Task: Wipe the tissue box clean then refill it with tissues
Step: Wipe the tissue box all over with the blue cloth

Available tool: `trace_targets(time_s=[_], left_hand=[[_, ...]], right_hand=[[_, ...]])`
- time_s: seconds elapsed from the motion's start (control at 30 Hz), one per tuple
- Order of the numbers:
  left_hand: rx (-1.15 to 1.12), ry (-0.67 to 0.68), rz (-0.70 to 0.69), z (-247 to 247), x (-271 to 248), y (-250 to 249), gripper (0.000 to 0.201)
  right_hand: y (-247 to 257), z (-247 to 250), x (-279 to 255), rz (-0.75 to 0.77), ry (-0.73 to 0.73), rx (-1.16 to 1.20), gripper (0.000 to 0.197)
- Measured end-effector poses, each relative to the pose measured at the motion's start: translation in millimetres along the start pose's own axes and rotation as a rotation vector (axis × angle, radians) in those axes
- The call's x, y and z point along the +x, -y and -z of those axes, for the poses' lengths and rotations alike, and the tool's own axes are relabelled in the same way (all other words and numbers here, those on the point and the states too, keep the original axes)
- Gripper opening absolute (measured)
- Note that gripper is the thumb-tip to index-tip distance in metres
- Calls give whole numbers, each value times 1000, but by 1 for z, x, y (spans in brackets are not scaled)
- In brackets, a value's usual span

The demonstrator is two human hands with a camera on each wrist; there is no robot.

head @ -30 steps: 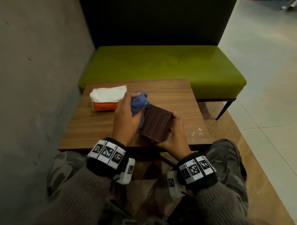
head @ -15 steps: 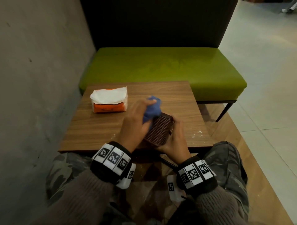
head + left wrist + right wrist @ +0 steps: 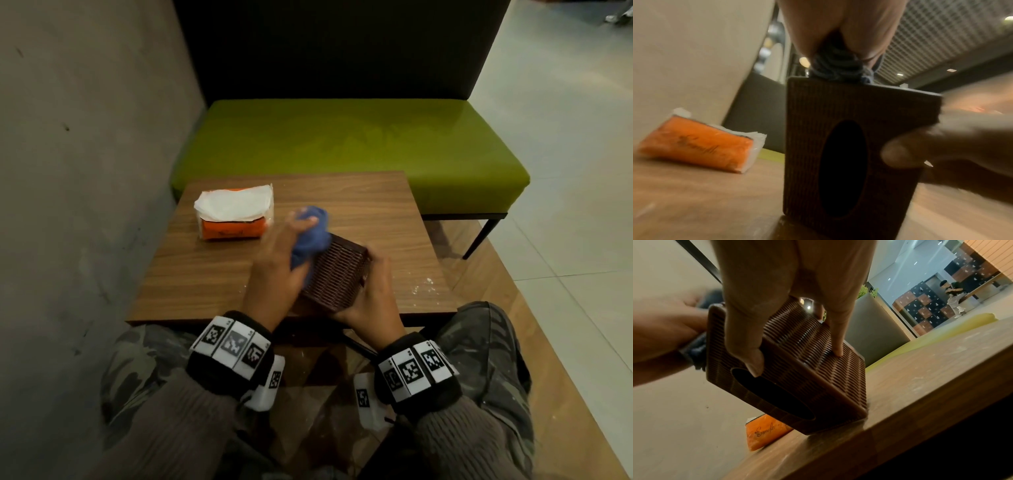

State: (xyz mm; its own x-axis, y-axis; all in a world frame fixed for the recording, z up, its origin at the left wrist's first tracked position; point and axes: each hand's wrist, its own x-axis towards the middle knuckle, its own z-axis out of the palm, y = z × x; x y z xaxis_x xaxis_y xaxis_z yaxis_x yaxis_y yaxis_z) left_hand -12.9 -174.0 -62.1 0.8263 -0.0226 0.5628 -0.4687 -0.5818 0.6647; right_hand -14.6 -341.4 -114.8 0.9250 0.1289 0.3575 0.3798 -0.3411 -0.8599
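A brown ribbed tissue box [image 3: 337, 274] stands tipped on edge near the front of the wooden table [image 3: 205, 274]. Its oval slot [image 3: 842, 168] faces me and is dark inside. My right hand [image 3: 371, 301] grips the box [image 3: 797, 369] by its right side, thumb on the slotted face and fingers along the side. My left hand [image 3: 281, 263] holds a bunched blue cloth [image 3: 310, 236] against the box's left side. The cloth [image 3: 838, 65] shows above the box in the left wrist view. An orange pack of white tissues [image 3: 234, 212] lies at the table's back left.
A green bench [image 3: 342, 147] with a dark backrest stands behind the table. A grey wall [image 3: 68, 171] runs along the left. White specks [image 3: 423, 286] dot the table's front right corner. Tiled floor lies to the right.
My left hand has slid the blue cloth away from me along the box's left side. The box has turned more on edge in my right hand.
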Motion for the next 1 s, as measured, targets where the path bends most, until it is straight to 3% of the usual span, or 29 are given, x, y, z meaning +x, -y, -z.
trace_targets(time_s=[0.07,0.13,0.2,0.27,0.37,0.43,0.5,0.57,0.77,0.8,0.87,0.9,0.93,0.97,1.0], left_hand=[[-69,-183,173,5,7,10,43],[-85,-265,191,5,1,10,39],[-31,-189,83,-3,-16,1,46],[23,4,-110,-10,-39,-11,51],[86,237,-401,-12,-60,-8,59],[69,206,-375,-6,-60,6,59],[4,54,-180,3,-58,15,58],[-114,-64,59,9,-55,12,52],[-350,-223,436,16,5,-3,48],[-429,-195,507,21,13,1,49],[-451,-80,635,22,17,23,33],[-430,51,724,20,7,39,27],[-407,-25,978,20,-4,59,28],[-295,-230,1321,22,0,64,40],[-324,-97,1364,17,-11,65,48]], right_hand=[[4,2,-1,12,6,-22,100],[5,2,-1,16,-8,-51,99],[4,0,-1,6,-22,-42,100],[1,-2,0,-26,-31,-60,99],[7,-3,-2,-84,-43,28,75],[5,0,-4,-10,-29,29,82],[-1,4,-3,-10,8,31,98],[-2,5,-1,-22,21,29,102],[4,1,-3,25,15,-31,101],[3,2,-5,18,22,-18,101],[1,5,-9,-9,26,51,102],[1,7,-11,-17,35,81,103],[0,8,-13,-16,47,91,104],[1,8,-14,-12,61,88,104],[2,9,-15,-14,73,87,104]])
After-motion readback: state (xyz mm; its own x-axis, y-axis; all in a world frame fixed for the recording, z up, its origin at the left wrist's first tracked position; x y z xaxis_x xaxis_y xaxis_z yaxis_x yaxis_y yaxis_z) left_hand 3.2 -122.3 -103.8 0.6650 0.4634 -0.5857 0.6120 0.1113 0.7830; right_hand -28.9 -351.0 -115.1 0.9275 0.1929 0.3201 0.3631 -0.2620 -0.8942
